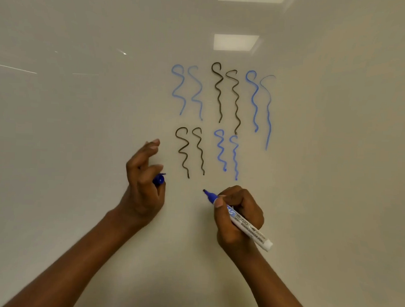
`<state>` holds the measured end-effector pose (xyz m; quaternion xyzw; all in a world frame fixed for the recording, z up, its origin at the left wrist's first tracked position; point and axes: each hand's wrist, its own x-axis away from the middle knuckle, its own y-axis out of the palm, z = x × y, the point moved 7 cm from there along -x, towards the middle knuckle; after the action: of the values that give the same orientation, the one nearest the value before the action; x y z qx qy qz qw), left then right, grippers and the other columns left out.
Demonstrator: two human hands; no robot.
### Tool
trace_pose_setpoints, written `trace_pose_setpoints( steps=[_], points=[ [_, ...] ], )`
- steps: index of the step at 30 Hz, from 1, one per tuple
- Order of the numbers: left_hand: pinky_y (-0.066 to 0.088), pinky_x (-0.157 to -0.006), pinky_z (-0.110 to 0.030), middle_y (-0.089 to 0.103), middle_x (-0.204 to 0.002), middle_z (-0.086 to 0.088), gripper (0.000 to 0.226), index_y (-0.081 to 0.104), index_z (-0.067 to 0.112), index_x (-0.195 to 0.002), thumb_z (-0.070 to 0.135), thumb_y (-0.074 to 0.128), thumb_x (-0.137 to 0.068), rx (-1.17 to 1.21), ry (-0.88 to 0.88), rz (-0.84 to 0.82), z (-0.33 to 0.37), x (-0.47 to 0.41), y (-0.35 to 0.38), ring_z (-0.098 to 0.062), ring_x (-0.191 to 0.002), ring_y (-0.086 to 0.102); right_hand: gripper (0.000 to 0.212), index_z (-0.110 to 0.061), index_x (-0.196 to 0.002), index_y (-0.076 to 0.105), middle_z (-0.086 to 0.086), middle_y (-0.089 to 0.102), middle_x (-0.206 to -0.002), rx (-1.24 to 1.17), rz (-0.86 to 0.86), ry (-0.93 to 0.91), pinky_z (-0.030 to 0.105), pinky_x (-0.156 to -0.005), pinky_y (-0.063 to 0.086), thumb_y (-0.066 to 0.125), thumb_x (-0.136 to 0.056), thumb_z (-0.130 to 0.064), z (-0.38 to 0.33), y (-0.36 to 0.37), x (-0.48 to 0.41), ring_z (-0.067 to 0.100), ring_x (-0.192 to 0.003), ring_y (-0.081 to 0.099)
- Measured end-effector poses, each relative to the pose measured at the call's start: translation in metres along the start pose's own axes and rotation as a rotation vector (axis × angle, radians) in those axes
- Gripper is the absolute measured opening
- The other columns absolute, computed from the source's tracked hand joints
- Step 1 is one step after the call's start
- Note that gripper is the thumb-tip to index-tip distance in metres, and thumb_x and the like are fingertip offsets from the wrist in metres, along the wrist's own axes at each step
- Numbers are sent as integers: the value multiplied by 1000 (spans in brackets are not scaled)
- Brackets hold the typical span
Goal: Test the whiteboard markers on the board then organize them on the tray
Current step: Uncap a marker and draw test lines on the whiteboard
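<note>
The right hand (238,221) gripped the uncapped blue marker (238,218) with its tip near the whiteboard (81,148), the left hand (144,181) pinched its cap (159,179), and an exposed nib risked drying or stray marks if recapping lagged.

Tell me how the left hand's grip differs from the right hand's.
The left hand holds a small blue cap; the right hand grips a long white uncapped marker. The left hand's forefinger sticks up free; the right hand's fingers curl round the barrel. Both hover below the squiggles.
</note>
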<state>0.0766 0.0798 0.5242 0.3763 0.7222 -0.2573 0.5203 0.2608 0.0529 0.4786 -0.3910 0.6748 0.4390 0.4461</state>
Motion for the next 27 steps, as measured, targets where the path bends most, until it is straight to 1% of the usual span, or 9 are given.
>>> trace_pose_setpoints(
  steps=[3,6,9,11,14,17,21,25,27],
  points=[
    [47,-88,-63,36,-119,-23,53,41,4,-101,-31,48,-62,18,-51,-3,13,15,-3,-25,-135,38,13,-13,-72,50,-7,58,-71,-122,-94,69,24,-52,45,60,-81,-16,-7,20,10,9,-59,56],
    [47,-93,-56,37,-121,-22,36,42,5,-100,-17,52,-74,37,-82,-21,22,29,-4,-17,-138,35,12,-13,-75,53,-3,60,-72,-176,-183,86,21,-53,46,61,-81,-17,-12,36,19,8,-61,58],
    [45,-98,-51,38,-120,-22,22,42,5,-99,-6,54,-85,80,-100,-26,28,38,-8,-17,-136,38,18,-14,-74,53,-3,61,-72,-222,-239,123,30,-49,47,65,-84,-25,-14,48,29,12,-59,58],
    [43,-99,-48,39,-118,-21,23,42,5,-98,-2,57,-83,100,-108,-5,31,41,-14,-17,-133,41,21,-16,-74,53,-4,61,-71,-237,-256,141,32,-48,46,64,-86,-28,-15,55,35,13,-58,58],
    [42,-104,-40,40,-118,-20,32,41,6,-99,-7,59,-75,92,-105,12,32,43,-22,-13,-135,38,15,-17,-73,54,-6,62,-71,-257,-262,182,27,-49,46,63,-83,-22,-13,61,42,10,-58,57],
    [41,-106,-33,40,-118,-21,30,42,6,-99,-10,55,-77,67,-95,-4,29,50,-33,-12,-137,36,14,-19,-71,55,-5,62,-70,-245,-254,239,25,-49,46,63,-81,-24,-9,63,49,10,-57,57],
    [39,-108,-31,39,-119,-20,6,41,6,-99,6,46,-95,81,-100,-61,26,56,-43,-11,-137,34,12,-20,-72,57,-3,64,-72,-264,-319,278,28,-50,49,64,-80,-24,-11,79,62,12,-58,60],
    [41,-106,-37,34,-133,-10,13,40,8,-105,12,50,-97,130,-106,-176,22,68,-52,-16,-136,36,10,-17,-72,62,-1,66,-70,-320,-376,372,33,-51,51,68,-80,-21,-9,100,78,16,-59,63],
    [41,-107,-34,33,-132,-13,21,39,9,-108,9,54,-94,115,-146,-255,18,78,-60,-21,-134,39,14,-10,-72,64,1,67,-69,-337,-382,444,34,-51,51,70,-79,-21,-4,108,91,18,-59,63]
  ],
)
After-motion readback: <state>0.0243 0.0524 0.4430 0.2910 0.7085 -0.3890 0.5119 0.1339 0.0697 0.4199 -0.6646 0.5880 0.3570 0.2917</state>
